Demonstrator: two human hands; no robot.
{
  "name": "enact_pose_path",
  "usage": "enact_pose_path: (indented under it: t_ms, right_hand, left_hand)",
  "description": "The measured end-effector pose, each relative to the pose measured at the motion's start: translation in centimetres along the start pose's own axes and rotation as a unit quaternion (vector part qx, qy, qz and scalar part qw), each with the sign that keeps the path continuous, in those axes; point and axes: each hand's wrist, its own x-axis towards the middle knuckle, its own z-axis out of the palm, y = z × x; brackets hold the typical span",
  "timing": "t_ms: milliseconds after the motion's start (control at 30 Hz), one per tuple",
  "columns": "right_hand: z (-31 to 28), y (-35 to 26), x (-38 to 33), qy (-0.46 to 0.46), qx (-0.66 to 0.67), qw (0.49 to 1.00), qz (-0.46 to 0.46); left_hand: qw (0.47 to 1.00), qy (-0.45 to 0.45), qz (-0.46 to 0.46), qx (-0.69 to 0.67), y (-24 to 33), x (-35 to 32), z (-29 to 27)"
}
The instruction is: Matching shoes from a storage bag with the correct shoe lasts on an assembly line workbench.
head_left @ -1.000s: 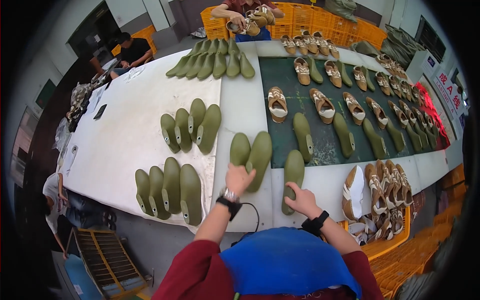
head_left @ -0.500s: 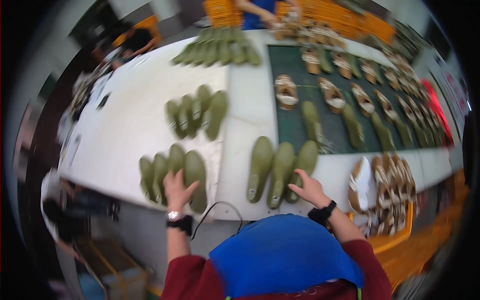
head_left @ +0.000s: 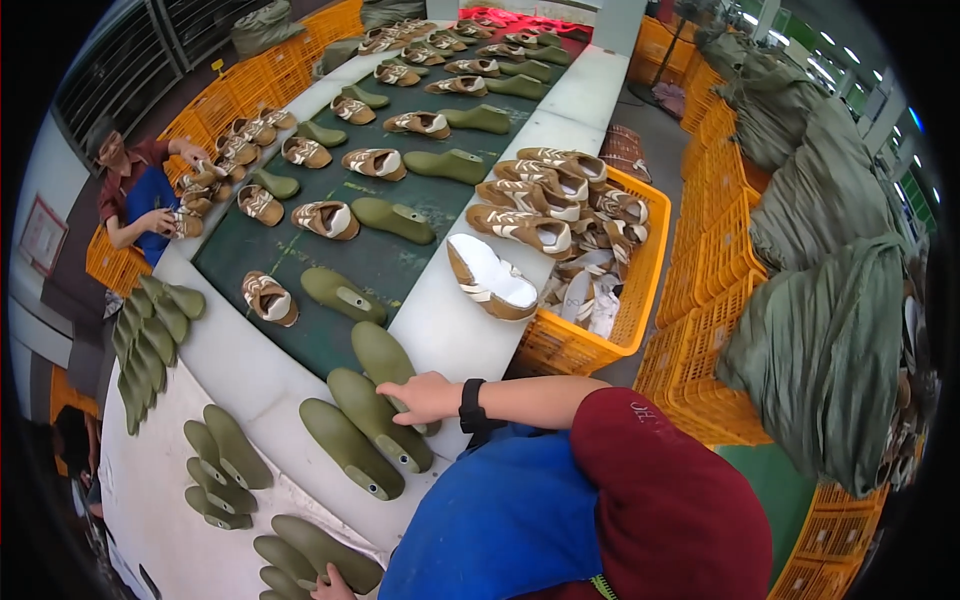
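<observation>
My right hand (head_left: pixel 422 397) lies over the heel end of an olive-green shoe last (head_left: pixel 376 350), its fingers reaching across the top and its thumb bent on the near side. That last leans close against a second green last (head_left: pixel 372 408), with a third green last (head_left: pixel 345 445) beside it on the white table. Cut off by the lower edge, my left hand (head_left: pixel 334 586) has fingers apart and touches a group of green lasts (head_left: pixel 325 548). No object shows in its grasp. The rest of that hand is out of view.
Brown-and-white shoes and lasts stand in rows on a green mat (head_left: pixel 300 245). An orange crate (head_left: pixel 640 320) full of shoes sits beside the table, with several shoes (head_left: pixel 520 225) at its edge. Across the table a co-worker (head_left: pixel 140 205) handles shoes. Crates with grey-green sacks (head_left: pixel 810 340) line the right.
The view has swung to the right, bringing the crates and sacks into sight. My right hand remains at the same last; my left hand stays by its group, now mostly cut off.
</observation>
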Motion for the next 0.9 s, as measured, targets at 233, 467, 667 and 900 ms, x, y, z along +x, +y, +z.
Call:
enact_pose_path:
  t_ms: [233,467,667,900]
  right_hand:
    - [-0.6,-0.7,0.5,-0.025,-0.010,1.000,-0.001]
    - [0.4,-0.3,1.3,-0.011,-0.003,1.000,-0.024]
    - [-0.9,-0.2,0.5,-0.038,-0.102,0.994,-0.025]
    - [-1.9,0.1,0.3,-0.057,-0.114,0.992,-0.010]
  left_hand:
    - [0.998,-0.001,-0.066,0.025,0.2,2.0,0.3]
    - [0.996,0.005,-0.049,-0.080,3.9,-4.4,4.4]
    - [0.997,0.032,0.074,0.008,8.5,-4.0,6.4]
    - [0.996,0.025,0.082,-0.016,13.7,-1.3,8.9]
